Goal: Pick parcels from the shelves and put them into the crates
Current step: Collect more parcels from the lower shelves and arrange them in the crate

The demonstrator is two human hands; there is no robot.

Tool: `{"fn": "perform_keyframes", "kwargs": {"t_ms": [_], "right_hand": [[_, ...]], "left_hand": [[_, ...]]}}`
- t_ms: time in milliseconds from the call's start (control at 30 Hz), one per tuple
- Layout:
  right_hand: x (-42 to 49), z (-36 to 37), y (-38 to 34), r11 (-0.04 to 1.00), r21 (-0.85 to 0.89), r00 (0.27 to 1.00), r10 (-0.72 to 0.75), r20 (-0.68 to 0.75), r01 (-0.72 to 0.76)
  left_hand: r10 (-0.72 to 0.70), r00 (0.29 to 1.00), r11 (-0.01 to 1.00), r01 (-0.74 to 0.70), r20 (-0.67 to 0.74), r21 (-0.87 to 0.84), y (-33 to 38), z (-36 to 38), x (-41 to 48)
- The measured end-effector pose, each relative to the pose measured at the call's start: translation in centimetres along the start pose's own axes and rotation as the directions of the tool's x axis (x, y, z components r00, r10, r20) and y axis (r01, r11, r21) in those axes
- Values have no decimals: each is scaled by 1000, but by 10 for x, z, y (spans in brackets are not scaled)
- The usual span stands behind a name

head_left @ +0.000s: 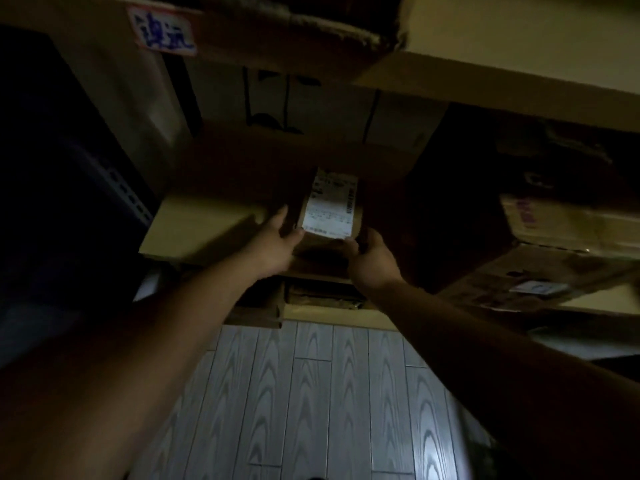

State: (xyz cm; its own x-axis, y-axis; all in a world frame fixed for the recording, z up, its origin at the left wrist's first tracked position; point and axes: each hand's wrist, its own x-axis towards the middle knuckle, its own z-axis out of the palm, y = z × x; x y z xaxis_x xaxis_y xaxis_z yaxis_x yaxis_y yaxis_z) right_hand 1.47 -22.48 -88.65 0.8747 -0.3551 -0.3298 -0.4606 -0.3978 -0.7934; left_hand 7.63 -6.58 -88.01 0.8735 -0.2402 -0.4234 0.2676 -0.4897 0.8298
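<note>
A small brown cardboard parcel (pixel 320 242) with a white shipping label on its top lies on a dim shelf in the middle of the head view. My left hand (pixel 273 244) grips its left side, thumb on top near the label's lower left corner. My right hand (pixel 370 258) grips its right front corner, fingers curled round the edge. Both arms reach forward from the bottom corners of the view. No crate is in view.
Larger cardboard boxes crowd the shelf: one behind the parcel (pixel 277 109), one at the right (pixel 540 258), a pale one at the left (pixel 197 226). An upper shelf box with a handwritten label (pixel 162 31) overhangs. A dark perforated shelf post (pixel 124 192) stands left. Grey wood-grain floor (pixel 311 393) lies below.
</note>
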Motion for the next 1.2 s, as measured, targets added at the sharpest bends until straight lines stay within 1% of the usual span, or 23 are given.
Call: {"fn": "perform_keyframes", "kwargs": {"t_ms": [33,100,133,200,267,400,500,600,667,733,800,867,933,967,1000,1067,1100,1133,1200], "right_hand": [[-6,-4,4,1000,3,1000,-9,-1,9],[-23,-7,15,999,-11,999,-35,-18,34],[-33,-6,23,998,-44,998,-53,-24,52],[-53,1,37,985,-149,996,-86,-8,84],[-71,13,49,961,-250,993,-110,33,115],[-89,51,59,934,-335,986,-73,153,121],[-82,91,71,917,-389,986,-25,162,87],[-57,131,85,909,-412,985,9,171,63],[-33,155,97,941,-338,988,22,150,31],[-8,177,105,970,-242,991,33,126,-2],[13,195,113,992,-126,993,11,116,4],[29,210,118,999,-41,994,-10,107,15],[42,223,126,1000,19,996,16,93,-18],[47,230,132,999,35,996,23,90,-26],[52,237,138,999,46,996,25,89,-29],[59,251,151,997,78,997,6,77,-12],[62,256,157,995,101,998,-20,61,14],[65,260,162,991,129,998,-43,39,38],[67,266,168,981,185,998,-63,-1,63]], "left_hand": [[33,998,999,-33,-60,2,-11,-6,-5],[121,980,989,-106,-158,99,-36,-18,-16],[144,972,981,-114,-187,160,-49,-24,-25],[152,960,956,-82,-236,281,-78,-36,-41],[149,962,923,-52,-228,381,-105,-48,-52],[51,986,877,31,-156,480,-151,-67,-66],[-2,990,835,79,-141,545,-177,-72,-63],[9,981,797,111,-195,594,-201,-75,-37],[46,971,773,114,-235,624,-217,-76,-14],[57,958,771,137,-281,622,-229,-73,6],[65,942,775,161,-330,611,-241,-66,26],[63,931,806,165,-361,569,-257,-61,48],[62,929,870,129,-365,477,-273,-57,67],[68,922,886,120,-382,447,-279,-54,74],[74,908,878,137,-413,459,-287,-51,80],[73,885,825,205,-459,527,-301,-47,87],[80,887,821,200,-455,535,-308,-46,91],[107,887,840,162,-450,518,-312,-45,93],[150,860,902,83,-488,424,-319,-47,93]]}}
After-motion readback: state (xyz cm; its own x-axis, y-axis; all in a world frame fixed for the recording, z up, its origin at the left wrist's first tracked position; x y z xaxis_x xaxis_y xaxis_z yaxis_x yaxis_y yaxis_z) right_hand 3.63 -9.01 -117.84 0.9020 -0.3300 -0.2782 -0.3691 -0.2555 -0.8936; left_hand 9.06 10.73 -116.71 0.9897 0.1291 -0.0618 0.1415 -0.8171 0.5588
